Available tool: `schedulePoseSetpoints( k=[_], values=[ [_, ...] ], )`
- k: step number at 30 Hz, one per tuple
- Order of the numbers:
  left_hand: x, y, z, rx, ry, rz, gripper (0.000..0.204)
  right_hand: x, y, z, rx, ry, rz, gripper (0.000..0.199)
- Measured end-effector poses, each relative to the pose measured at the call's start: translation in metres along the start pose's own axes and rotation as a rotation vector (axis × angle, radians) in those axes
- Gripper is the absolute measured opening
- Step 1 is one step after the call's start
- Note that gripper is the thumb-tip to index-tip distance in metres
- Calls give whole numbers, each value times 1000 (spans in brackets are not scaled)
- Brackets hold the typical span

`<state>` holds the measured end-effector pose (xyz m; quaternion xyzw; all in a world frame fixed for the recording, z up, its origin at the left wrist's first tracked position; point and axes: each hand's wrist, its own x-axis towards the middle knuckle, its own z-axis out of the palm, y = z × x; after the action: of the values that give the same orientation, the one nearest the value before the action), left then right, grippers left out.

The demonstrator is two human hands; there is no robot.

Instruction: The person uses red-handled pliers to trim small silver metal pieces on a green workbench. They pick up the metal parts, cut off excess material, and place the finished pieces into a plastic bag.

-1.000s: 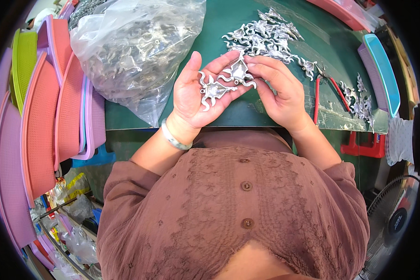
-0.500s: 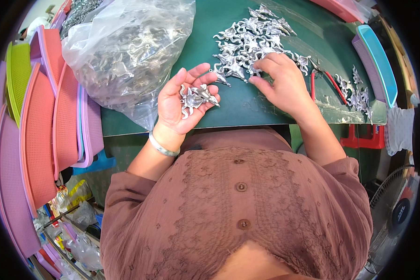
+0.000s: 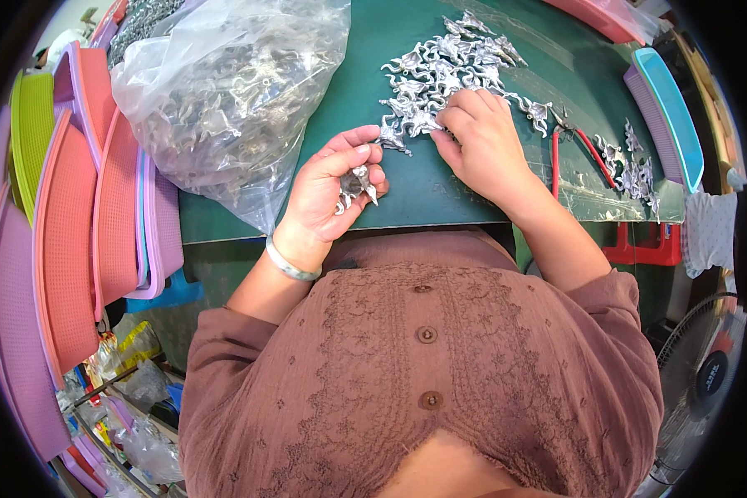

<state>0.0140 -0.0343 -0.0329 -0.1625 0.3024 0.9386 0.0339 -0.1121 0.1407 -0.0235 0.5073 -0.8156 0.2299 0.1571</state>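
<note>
My left hand, a bangle on its wrist, is closed around a few small silver metal castings with curly arms. Its thumb and index fingertips come up against another casting at the near left edge of a loose pile of the same pieces. At the pile's near side is my right hand, fingers bent down and thumb tucked in, touching a casting. Its fingertips are partly hidden, so a firm grip there is unclear.
A clear plastic bag full of castings lies on the green tabletop at left. Red-handled pliers and a smaller group of castings lie at right. Stacked plastic baskets stand left; a blue-rimmed basket is far right.
My left hand has gone from palm-up and open to curled around its castings, thumb and index reaching the pile. The right hand has shifted slightly left and nearer, its fingers drawn closer together.
</note>
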Motion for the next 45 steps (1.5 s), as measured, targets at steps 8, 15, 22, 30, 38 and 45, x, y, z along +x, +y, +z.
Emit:
schedulePoseSetpoints(
  k=[8,15,22,30,38,45],
  values=[
    [2,-6,28,183,133,30,23,-3,-20,-7,104,212,-125,17],
    [5,-2,24,318,102,159,19,-7,-19,-4,1078,50,465,16],
    [1,-4,30,500,44,201,20,-1,-22,-22,1198,-117,477,16],
    [1,-8,30,379,34,334,31,-11,-21,-10,896,71,102,30],
    [1,-8,27,521,89,388,33,-19,-1,-18,234,57,183,32],
    [3,-11,27,535,91,415,29,-26,1,-20,94,-96,229,36]
  ],
)
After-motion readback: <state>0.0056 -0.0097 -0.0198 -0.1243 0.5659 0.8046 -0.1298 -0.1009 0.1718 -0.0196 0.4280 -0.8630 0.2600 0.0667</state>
